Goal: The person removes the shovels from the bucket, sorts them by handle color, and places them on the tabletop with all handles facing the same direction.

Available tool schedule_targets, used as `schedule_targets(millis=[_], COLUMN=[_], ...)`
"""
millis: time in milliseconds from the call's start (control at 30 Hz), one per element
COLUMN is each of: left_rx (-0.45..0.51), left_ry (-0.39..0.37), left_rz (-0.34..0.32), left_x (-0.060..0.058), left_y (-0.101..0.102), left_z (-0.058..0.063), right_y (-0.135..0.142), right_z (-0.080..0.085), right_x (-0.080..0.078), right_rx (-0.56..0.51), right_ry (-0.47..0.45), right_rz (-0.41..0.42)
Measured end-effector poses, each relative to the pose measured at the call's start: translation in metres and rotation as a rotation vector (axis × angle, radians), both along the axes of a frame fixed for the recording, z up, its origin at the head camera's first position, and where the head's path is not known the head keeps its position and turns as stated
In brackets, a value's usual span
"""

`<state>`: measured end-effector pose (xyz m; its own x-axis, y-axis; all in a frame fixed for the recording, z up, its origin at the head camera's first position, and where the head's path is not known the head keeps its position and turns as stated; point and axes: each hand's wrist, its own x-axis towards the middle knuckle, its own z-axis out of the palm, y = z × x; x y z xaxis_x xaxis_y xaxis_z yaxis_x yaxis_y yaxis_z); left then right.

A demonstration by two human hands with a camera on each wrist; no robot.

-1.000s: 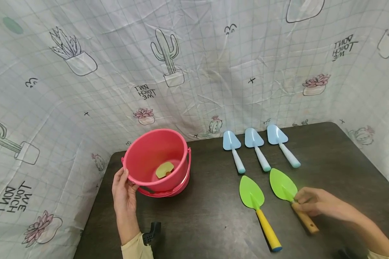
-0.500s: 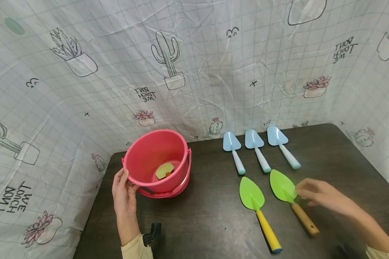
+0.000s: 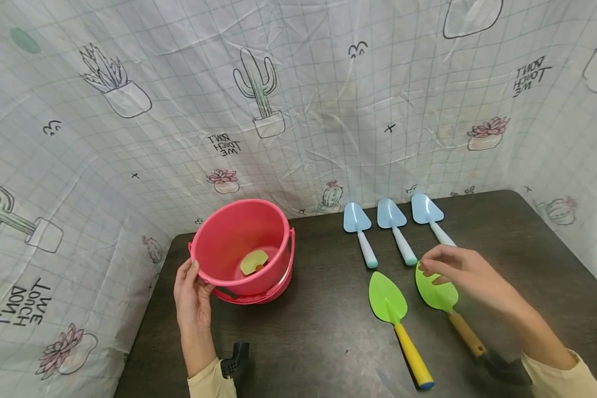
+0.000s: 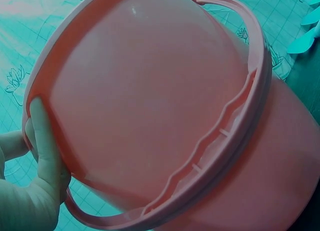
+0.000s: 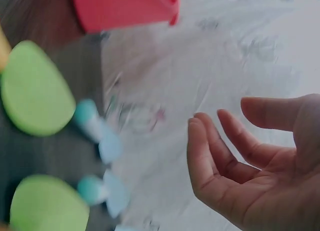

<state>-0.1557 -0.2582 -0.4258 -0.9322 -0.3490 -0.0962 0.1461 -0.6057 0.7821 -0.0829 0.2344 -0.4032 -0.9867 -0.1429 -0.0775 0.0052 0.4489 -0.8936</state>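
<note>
A red bucket [image 3: 244,232] stands tilted at the table's left, a yellowish piece [image 3: 254,262] lying inside it. My left hand [image 3: 194,298] grips the bucket's rim at its near left side; in the left wrist view the thumb [image 4: 46,141] lies along the wall below the rim. My right hand [image 3: 470,276] is over a green trowel with a wooden handle [image 3: 465,331], fingers loosely bent around nothing, as the right wrist view also shows. Left of it lies a green trowel with a yellow handle [image 3: 408,354].
At the back lie three light blue trowels, the left one [image 3: 362,237], the middle one [image 3: 397,232] and the right one [image 3: 428,213], whose handle end is hidden by my right hand. A patterned cloth [image 3: 323,110] hangs behind the dark table [image 3: 318,342].
My right hand has let go of the wooden-handled trowel and moved up and left, over its blade. The left hand and the bucket have stayed put.
</note>
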Motion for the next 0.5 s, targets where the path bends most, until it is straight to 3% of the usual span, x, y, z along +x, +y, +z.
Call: schedule_targets(millis=[500], left_rx=[-0.015], left_ry=[0.005], left_rz=[0.011], left_x=[0.002], left_y=[0.000], left_z=[-0.009], right_y=[-0.077], right_z=[0.024], right_x=[-0.003], right_rx=[-0.355], right_ry=[0.229], right_rz=[0.038])
